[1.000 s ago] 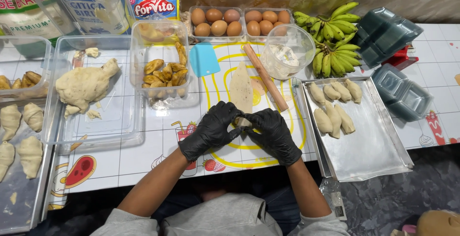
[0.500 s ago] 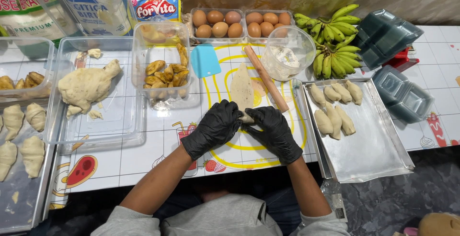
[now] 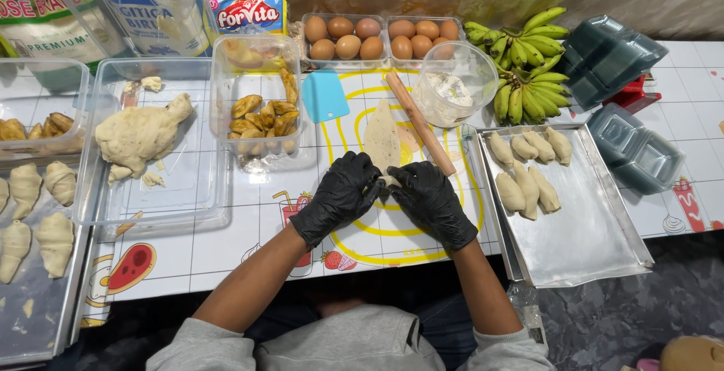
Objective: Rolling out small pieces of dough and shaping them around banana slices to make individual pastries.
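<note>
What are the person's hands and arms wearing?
Both hands wear thin, slightly shiny black gloves that fit snugly and end at the wrists: the left hand and the right hand. The forearms are bare, with no watch or bracelet showing. Grey sleeves are pushed up near the elbows and look soft, like a sweatshirt.

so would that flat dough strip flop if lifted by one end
Probably floppy: the dough strip lies rolled thin and flat on the mat. It may stretch or tear, since both hands' fingers already curl its near end easily.
</note>
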